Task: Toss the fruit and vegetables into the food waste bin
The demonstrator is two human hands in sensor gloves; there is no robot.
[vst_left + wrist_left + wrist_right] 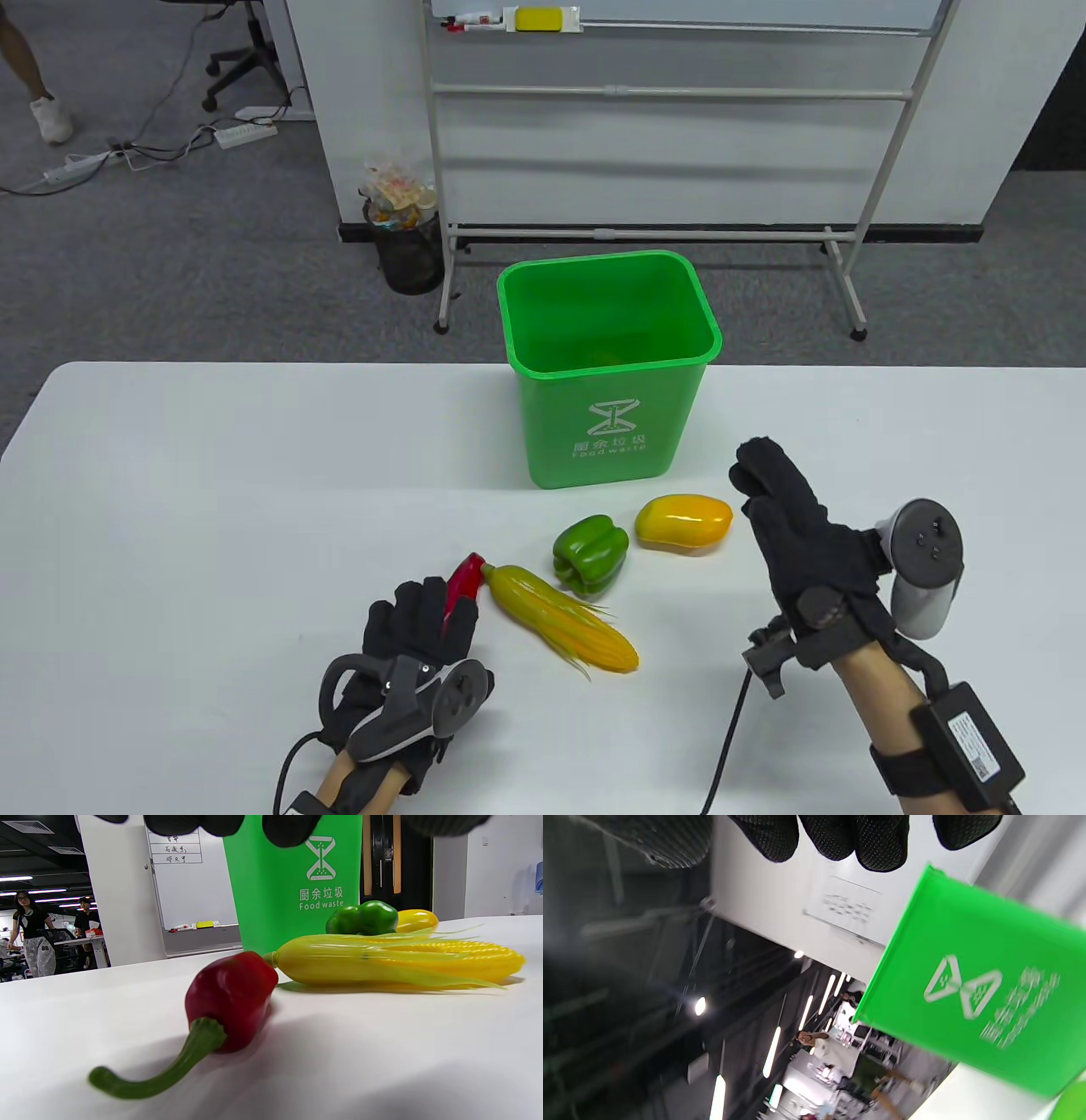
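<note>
Table view: left hand point(416, 624) fingers spread over the red chili point(463, 584); right hand point(793, 531) hovers loosely curled, holding nothing.

left hand point(416, 628) low, fingers extended, right hand point(793, 518) raised

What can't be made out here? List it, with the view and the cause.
- Food waste bin contents: table view, shadowed interior too dim.
- Red chili pepper: table view, left hand covers its stem end.
- Right hand grip: right wrist view, fingertips cut by the top edge.
- Bin lettering: right wrist view, blurred.
</note>
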